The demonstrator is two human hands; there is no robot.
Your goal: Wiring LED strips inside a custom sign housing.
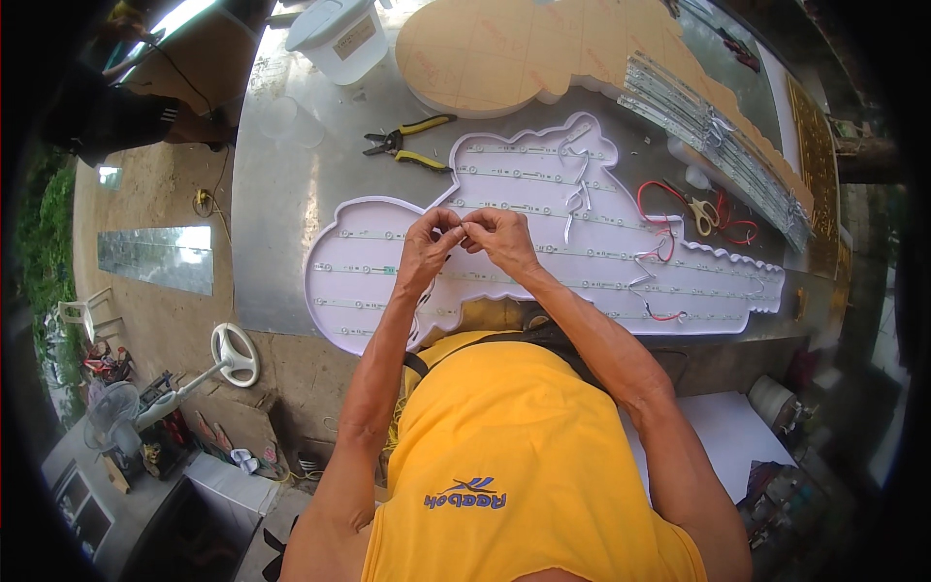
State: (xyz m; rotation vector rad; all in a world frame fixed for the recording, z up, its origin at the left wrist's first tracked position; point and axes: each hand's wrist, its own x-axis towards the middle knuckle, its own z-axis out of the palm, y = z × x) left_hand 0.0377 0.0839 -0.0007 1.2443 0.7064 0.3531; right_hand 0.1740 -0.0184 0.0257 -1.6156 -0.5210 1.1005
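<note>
Over a white, shallow sign shell (621, 233) with a wavy raised rim, my left hand (430, 244) and my right hand (499, 241) meet, thumbs and fingertips pinched together. What they pinch is too small to make out. Rows of narrow light strips (524, 178) with small round lenses run across the inside of the shell. Loose white wires (579, 197) lie on its upper part, and thin wires zigzag down its right side to a red wire end (669, 316). Dark wire ends show just below my left hand.
Yellow-handled wire strippers (396, 143) lie behind the shell on the metal table (276, 233). Scissors (705, 216) rest beside red wire at right, near a bundle of metal strips (713, 138). A brown-covered cutout sheet (485, 53) and a lidded bucket (339, 44) stand farther back. Another person (145, 121) is at far left.
</note>
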